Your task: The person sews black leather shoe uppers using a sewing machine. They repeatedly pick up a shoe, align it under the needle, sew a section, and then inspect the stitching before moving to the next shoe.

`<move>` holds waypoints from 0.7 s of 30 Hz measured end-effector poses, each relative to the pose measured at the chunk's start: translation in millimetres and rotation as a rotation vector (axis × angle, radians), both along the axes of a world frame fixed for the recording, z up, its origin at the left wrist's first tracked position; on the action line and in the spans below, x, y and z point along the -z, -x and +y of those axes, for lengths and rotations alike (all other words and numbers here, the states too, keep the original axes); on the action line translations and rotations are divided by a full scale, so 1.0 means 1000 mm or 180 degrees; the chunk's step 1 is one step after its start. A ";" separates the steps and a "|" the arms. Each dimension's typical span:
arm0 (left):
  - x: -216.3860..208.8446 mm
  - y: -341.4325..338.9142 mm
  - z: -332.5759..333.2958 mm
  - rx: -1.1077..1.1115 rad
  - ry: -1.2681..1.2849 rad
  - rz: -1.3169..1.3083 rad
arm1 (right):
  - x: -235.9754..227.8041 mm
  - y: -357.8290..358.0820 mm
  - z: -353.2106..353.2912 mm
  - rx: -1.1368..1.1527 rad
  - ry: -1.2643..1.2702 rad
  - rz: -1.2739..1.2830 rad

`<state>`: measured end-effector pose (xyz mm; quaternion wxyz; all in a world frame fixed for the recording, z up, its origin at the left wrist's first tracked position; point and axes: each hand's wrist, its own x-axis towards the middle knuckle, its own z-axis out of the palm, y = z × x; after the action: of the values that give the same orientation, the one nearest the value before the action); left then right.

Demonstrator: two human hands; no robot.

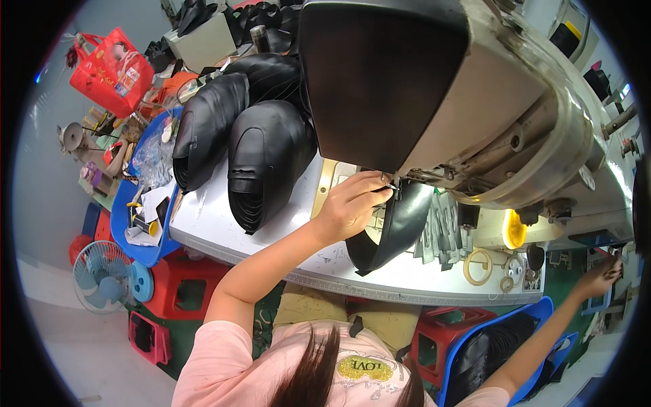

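My left hand (346, 207) is raised to the needle area of a large sewing machine (502, 102), fingertips pinched together. What they pinch, if anything, is too small to make out. Just beside and below those fingers, a curved black leather shoe upper (400, 234) lies under the machine head. Far out to the right, my right hand (602, 278) is held up with its fingers curled, close to the machine's right end. Whatever it grips is too small and near the rim to tell.
Stacked black shoe uppers (268, 146) stand left on the white table (203, 220). Grey strips (444, 230) and a tape roll (478, 266) lie right of the work. A blue tray (122, 210), red stool (183, 285) and fan (102, 278) are left; a blue bin (447, 366) is lower right.
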<state>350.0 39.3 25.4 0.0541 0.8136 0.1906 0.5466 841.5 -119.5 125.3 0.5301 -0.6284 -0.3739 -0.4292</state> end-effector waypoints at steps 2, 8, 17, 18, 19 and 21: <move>-0.001 0.000 0.001 0.0018 -0.0070 0.0064 | -0.037 -0.054 0.006 0.0430 -0.0112 0.0175; -0.009 0.005 0.005 0.0019 -0.0128 0.0235 | -0.071 -0.228 -0.022 0.0338 0.1438 0.0790; -0.009 0.006 0.004 0.0033 0.0187 0.0160 | -0.039 -0.147 -0.020 0.0346 0.0490 0.0935; -0.005 0.007 0.006 0.0018 0.0227 0.0154 | -0.036 -0.112 -0.017 0.0433 0.0402 0.0743; -0.003 0.004 0.010 0.0043 0.0255 0.0129 | -0.033 -0.097 -0.023 0.0176 0.0207 0.0545; -0.004 0.001 0.011 0.0025 0.0199 -0.0015 | -0.028 -0.054 -0.024 0.0296 0.0040 0.0163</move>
<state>349.1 50.0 29.3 0.0822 0.8110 0.2042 0.5420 895.6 -143.4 153.3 0.5150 -0.6592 -0.3333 -0.4349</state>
